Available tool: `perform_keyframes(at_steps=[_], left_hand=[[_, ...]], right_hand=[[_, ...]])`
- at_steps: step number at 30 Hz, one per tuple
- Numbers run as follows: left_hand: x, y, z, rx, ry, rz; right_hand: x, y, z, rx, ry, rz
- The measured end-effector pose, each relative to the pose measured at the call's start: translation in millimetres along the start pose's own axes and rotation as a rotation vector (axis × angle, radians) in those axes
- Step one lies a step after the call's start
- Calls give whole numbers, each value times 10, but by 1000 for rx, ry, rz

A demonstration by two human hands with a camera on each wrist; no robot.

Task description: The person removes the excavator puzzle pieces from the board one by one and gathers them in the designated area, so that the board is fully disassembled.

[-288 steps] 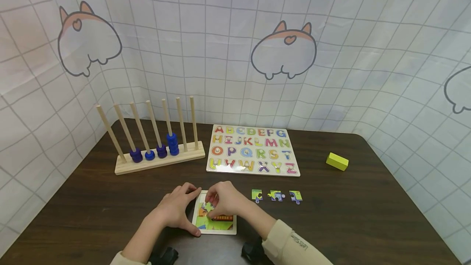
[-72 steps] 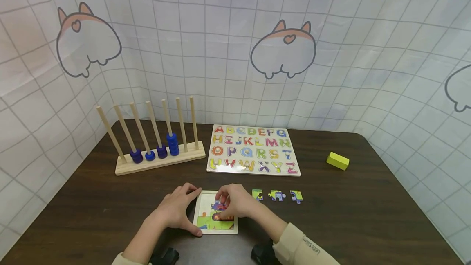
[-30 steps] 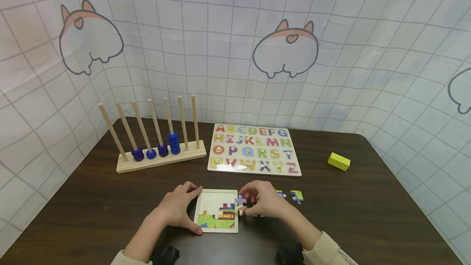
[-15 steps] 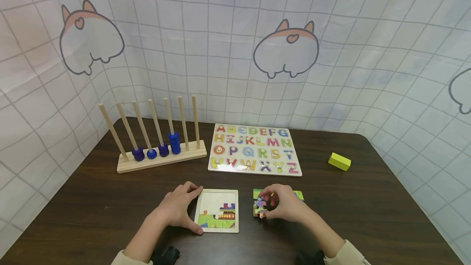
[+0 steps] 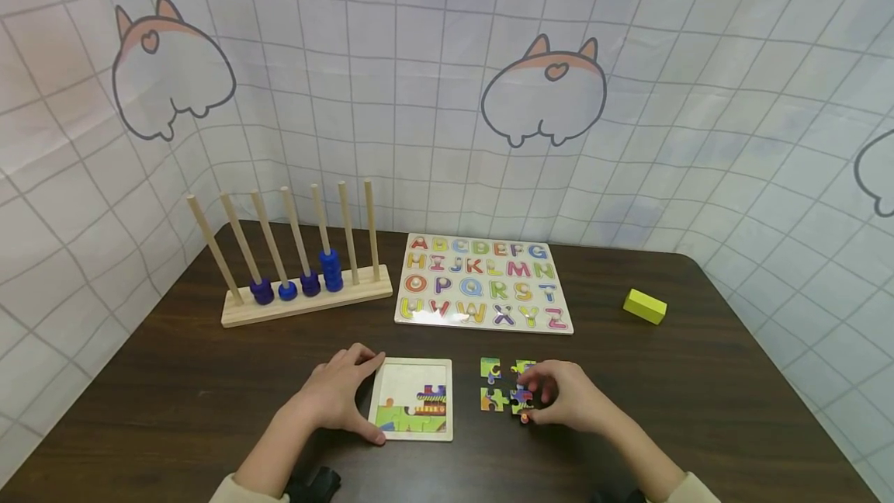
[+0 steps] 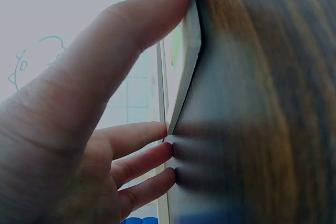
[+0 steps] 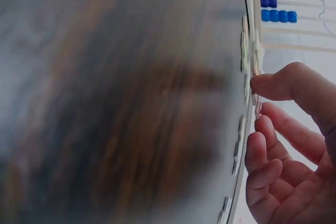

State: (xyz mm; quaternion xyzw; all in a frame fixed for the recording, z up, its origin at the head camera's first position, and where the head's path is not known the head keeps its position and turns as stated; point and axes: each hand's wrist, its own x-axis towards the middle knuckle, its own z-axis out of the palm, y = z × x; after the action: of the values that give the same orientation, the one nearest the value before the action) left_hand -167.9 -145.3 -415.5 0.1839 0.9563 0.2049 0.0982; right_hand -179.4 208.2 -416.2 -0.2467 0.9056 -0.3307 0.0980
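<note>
The wooden jigsaw tray (image 5: pixel 412 372) lies flat, with green pieces along its bottom and a red-and-purple picture (image 5: pixel 431 400) at its right. My left hand (image 5: pixel 337 394) holds the tray's left side, thumb at the near corner and index finger at the far one. To the right, my right hand (image 5: pixel 569 398) pinches a purple jigsaw piece (image 5: pixel 521 395) just over the table. Beside that piece lies an orange-and-green piece (image 5: pixel 493 400). Behind are a green piece (image 5: pixel 491 369) and another piece (image 5: pixel 524 365), partly covered by my fingers. In the right wrist view, my thumb (image 7: pixel 265 83) meets the piece's edge.
A wooden peg stand (image 5: pixel 307 303) with blue and purple rings stands at the back left. Behind the tray lies an alphabet board (image 5: pixel 483 283). A yellow block (image 5: pixel 645 307) sits at the back right of the dark table (image 5: pixel 698 410).
My right hand has taken the purple piece from over the tray and carried it right, past the orange-and-green piece. The left hand has kept its hold on the tray.
</note>
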Motion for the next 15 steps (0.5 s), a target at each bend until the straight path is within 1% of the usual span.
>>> perform_keyframes(at_steps=[7,11,15], left_hand=[[0,-9,9,3,-3,2],[4,-17,16,3,-3,4],[2,-17,12,2,-3,4]], right_hand=[[-33,59,-48,6,-2,22],[-33,74,-58,7,-12,46],[-23,89,-57,-1,-11,51]])
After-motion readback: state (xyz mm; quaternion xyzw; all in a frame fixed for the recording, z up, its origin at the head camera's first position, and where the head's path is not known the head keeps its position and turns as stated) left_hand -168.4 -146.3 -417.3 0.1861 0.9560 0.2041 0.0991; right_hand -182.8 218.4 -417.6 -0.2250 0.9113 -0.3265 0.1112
